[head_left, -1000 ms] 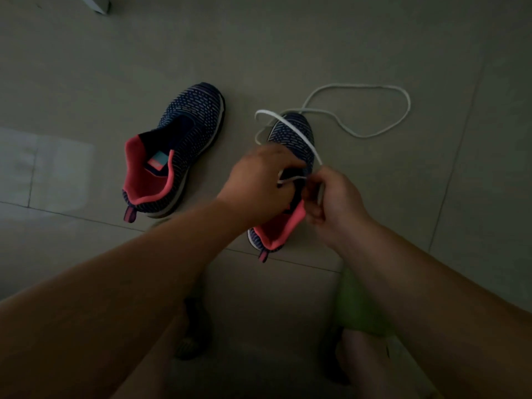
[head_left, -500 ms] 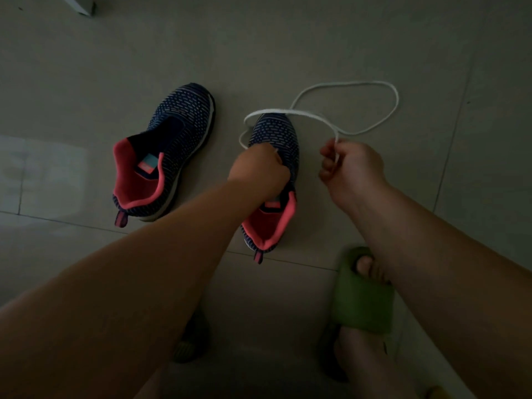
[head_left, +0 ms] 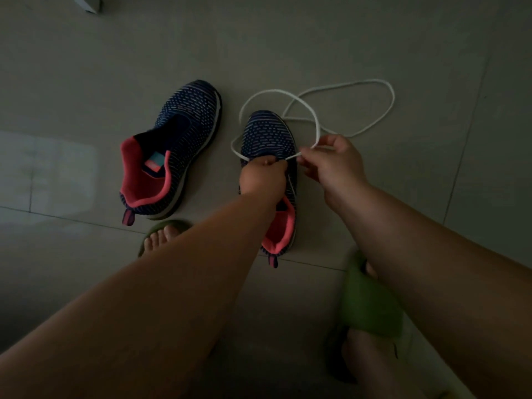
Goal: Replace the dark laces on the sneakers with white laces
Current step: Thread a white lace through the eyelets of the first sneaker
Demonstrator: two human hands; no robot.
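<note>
Person, seen from own head camera. Both forearms are bare to the edge of view; no sleeves, watch or bands visible. Left hand [head_left: 263, 180] and right hand [head_left: 334, 165] carry no gloves, and no rings can be made out in the dim light. Feet are bare inside open-toed slippers: left green slipper [head_left: 157, 230] shows toes at its front; right green slipper [head_left: 370, 303] has a broad, smooth, rounded strap. Material appears to be soft foam, though blur prevents confirmation.

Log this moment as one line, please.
lacing right sneaker | left hand on eyelets | right hand pinches white lace | left sneaker unlaced
</note>
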